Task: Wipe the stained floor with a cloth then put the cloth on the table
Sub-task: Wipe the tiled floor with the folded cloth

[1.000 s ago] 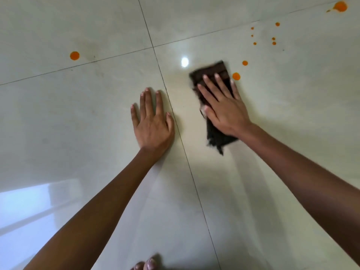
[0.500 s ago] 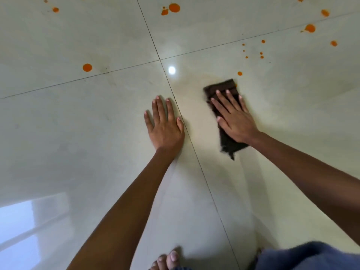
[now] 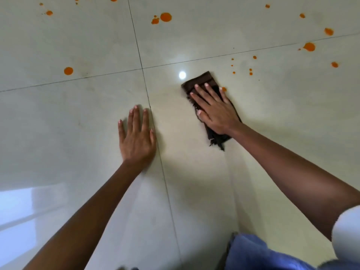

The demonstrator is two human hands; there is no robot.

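A dark brown cloth (image 3: 200, 80) lies flat on the glossy beige tiled floor (image 3: 272, 123). My right hand (image 3: 215, 110) presses down on it with fingers spread. A small orange stain (image 3: 224, 89) touches the cloth's right edge by my little finger. Other orange stains dot the floor: a small cluster (image 3: 242, 67) beyond the cloth, bigger drops at the far right (image 3: 309, 46), far centre (image 3: 165, 17) and left (image 3: 68, 70). My left hand (image 3: 137, 138) rests palm down on the tile beside a grout line, holding nothing.
Grout lines (image 3: 148, 98) cross just left of the cloth. A ceiling light reflects on the tile (image 3: 182, 75). Blue fabric of my clothing (image 3: 259, 252) shows at the bottom right. A bright window reflection (image 3: 17, 211) lies at the lower left. No table is in view.
The view has tilted up, showing more stains farther off. My right hand has slid the cloth over the floor; an orange spot now sits at its right edge. My left hand stays planted.
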